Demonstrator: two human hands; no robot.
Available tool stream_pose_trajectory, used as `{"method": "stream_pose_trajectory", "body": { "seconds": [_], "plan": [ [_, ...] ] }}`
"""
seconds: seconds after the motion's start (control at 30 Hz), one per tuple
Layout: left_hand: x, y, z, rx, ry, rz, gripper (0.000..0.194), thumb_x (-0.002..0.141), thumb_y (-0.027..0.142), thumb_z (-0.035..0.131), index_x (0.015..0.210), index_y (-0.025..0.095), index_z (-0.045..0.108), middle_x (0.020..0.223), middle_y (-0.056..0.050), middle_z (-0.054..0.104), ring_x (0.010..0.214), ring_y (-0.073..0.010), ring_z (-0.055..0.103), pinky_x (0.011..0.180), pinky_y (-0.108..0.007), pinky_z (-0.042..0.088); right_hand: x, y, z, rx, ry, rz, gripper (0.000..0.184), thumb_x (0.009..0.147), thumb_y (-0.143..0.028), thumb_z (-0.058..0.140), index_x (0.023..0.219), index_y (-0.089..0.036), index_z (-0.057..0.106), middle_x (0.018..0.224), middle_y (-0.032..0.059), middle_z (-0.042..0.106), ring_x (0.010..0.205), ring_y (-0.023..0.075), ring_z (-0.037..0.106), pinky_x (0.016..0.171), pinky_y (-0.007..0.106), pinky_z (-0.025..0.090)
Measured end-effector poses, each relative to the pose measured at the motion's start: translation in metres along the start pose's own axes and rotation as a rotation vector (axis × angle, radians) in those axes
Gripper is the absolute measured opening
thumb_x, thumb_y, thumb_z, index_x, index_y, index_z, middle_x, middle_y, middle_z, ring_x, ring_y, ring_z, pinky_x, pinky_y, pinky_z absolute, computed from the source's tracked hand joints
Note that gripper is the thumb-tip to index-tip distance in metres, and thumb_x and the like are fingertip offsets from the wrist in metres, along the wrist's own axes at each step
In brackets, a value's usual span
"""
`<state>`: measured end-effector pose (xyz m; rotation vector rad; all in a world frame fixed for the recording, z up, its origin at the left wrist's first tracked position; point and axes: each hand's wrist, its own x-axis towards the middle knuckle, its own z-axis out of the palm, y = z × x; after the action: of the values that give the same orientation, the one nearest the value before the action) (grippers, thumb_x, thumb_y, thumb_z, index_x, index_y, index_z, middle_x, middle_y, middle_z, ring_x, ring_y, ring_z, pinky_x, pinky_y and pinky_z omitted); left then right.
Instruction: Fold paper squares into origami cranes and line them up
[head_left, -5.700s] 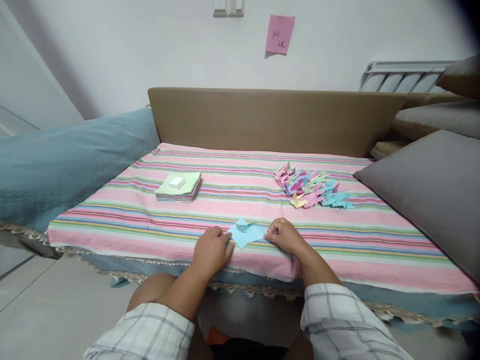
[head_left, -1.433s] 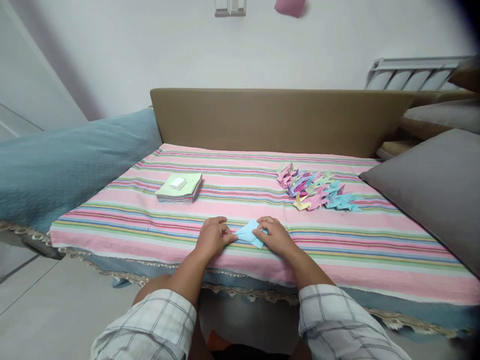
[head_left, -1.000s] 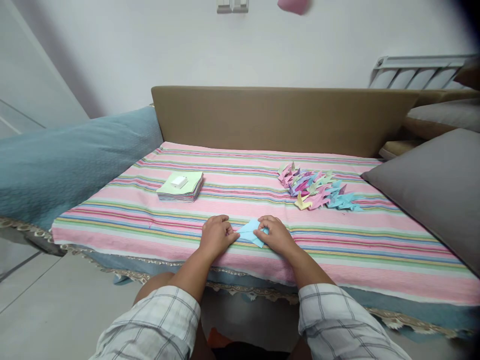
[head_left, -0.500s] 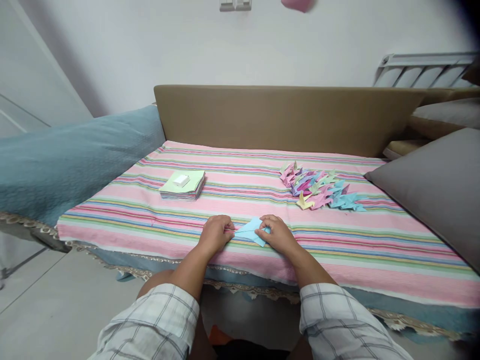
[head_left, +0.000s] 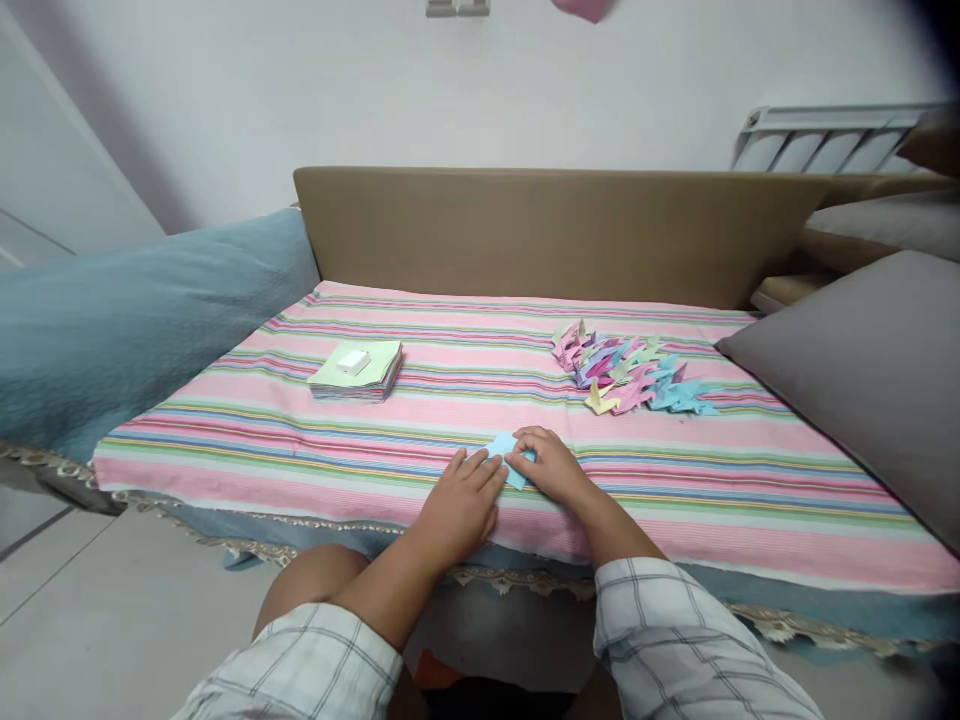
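Observation:
A light blue folded sheet of origami paper (head_left: 516, 478) lies on the striped cloth in front of me, mostly covered by my hands. My left hand (head_left: 466, 500) is laid flat over its left part, fingers stretched and slightly apart. At the paper's right end, my right hand (head_left: 551, 464) has thumb and forefinger closed on it. Beyond, to the right, is a cluster of folded paper cranes (head_left: 630, 375) in pink, purple, blue, green and yellow. A stack of square coloured paper (head_left: 352, 393) stands to the left, a small white block (head_left: 353, 362) on its top sheet.
The pink striped cloth (head_left: 450, 395) covers a low seat with a brown backrest (head_left: 555, 235). A blue covered armrest (head_left: 150, 300) bounds the left side, and a grey cushion (head_left: 862, 370) leans at the right. Lace trim (head_left: 525, 582) hangs along the front edge.
My left hand has gone from pinching the paper's left tip to lying flat across it, further right. My right hand keeps its hold. The view has shifted slightly.

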<state>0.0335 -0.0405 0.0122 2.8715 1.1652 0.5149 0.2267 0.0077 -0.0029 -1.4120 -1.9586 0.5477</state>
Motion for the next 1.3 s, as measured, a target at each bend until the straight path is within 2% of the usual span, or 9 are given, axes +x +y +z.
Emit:
{"method": "stream_pose_trajectory", "body": {
  "seconds": [0.1,0.33,0.7,0.83,0.9,1.1,1.3],
  "plan": [
    [-0.002,-0.003,0.006,0.027,-0.055,-0.005,0.047,0.082,0.021,0.051,0.129,0.018,0.048,0.136,-0.01,0.049,0.128,-0.0291,0.04,0.11,-0.051,0.022,0.001,0.001,-0.007,0.058,-0.024,-0.016,0.012,0.079,-0.03,0.057,0.078,-0.02,0.065,0.107,0.0082,0.062,0.104,0.0203,0.055,0.095,0.037,0.039],
    [-0.001,-0.006,0.005,0.032,-0.091,-0.005,0.048,0.081,0.022,0.053,0.129,0.019,0.047,0.138,-0.009,0.047,0.129,-0.0291,0.038,0.11,-0.05,0.024,0.002,0.008,-0.016,0.05,-0.044,0.008,0.017,0.081,-0.03,0.054,0.078,-0.019,0.066,0.111,0.0102,0.06,0.108,0.0214,0.054,0.096,0.038,0.038],
    [-0.001,-0.006,0.005,0.072,-0.086,0.012,0.049,0.081,0.024,0.051,0.13,0.018,0.046,0.142,-0.008,0.042,0.129,-0.0279,0.037,0.108,-0.047,0.027,-0.001,0.019,-0.026,0.021,-0.091,0.017,0.017,0.079,-0.03,0.056,0.082,-0.018,0.067,0.117,0.0119,0.056,0.116,0.0235,0.049,0.1,0.039,0.035],
    [0.001,-0.002,0.003,0.096,-0.082,0.012,0.052,0.08,0.023,0.051,0.132,0.019,0.044,0.142,-0.007,0.042,0.127,-0.0289,0.037,0.105,-0.049,0.03,-0.003,0.023,-0.028,0.022,-0.108,-0.015,0.016,0.073,-0.023,0.062,0.087,-0.019,0.068,0.121,0.0115,0.054,0.117,0.0238,0.048,0.101,0.04,0.034],
    [0.002,-0.002,0.0,0.102,-0.08,0.009,0.052,0.08,0.025,0.051,0.131,0.021,0.044,0.141,-0.007,0.043,0.126,-0.0291,0.038,0.106,-0.051,0.027,-0.003,0.022,-0.029,0.01,-0.107,-0.03,0.016,0.072,-0.017,0.06,0.086,-0.019,0.068,0.119,0.011,0.055,0.117,0.023,0.049,0.101,0.039,0.034],
    [0.005,-0.004,-0.004,0.109,-0.071,0.018,0.052,0.077,0.031,0.055,0.128,0.025,0.048,0.14,-0.005,0.045,0.131,-0.0292,0.032,0.111,-0.058,0.008,-0.007,0.016,-0.033,-0.02,-0.144,-0.056,0.017,0.072,-0.013,0.058,0.085,-0.019,0.068,0.119,0.0113,0.054,0.118,0.0231,0.047,0.101,0.039,0.034],
    [0.005,-0.003,0.004,0.12,-0.06,0.025,0.054,0.079,0.031,0.053,0.131,0.025,0.045,0.14,-0.006,0.045,0.132,-0.0289,0.033,0.111,-0.057,0.007,-0.01,0.019,-0.033,-0.101,-0.161,-0.035,0.02,0.072,-0.011,0.058,0.086,-0.019,0.07,0.123,0.0119,0.051,0.118,0.024,0.046,0.102,0.039,0.033]
  ]
}}
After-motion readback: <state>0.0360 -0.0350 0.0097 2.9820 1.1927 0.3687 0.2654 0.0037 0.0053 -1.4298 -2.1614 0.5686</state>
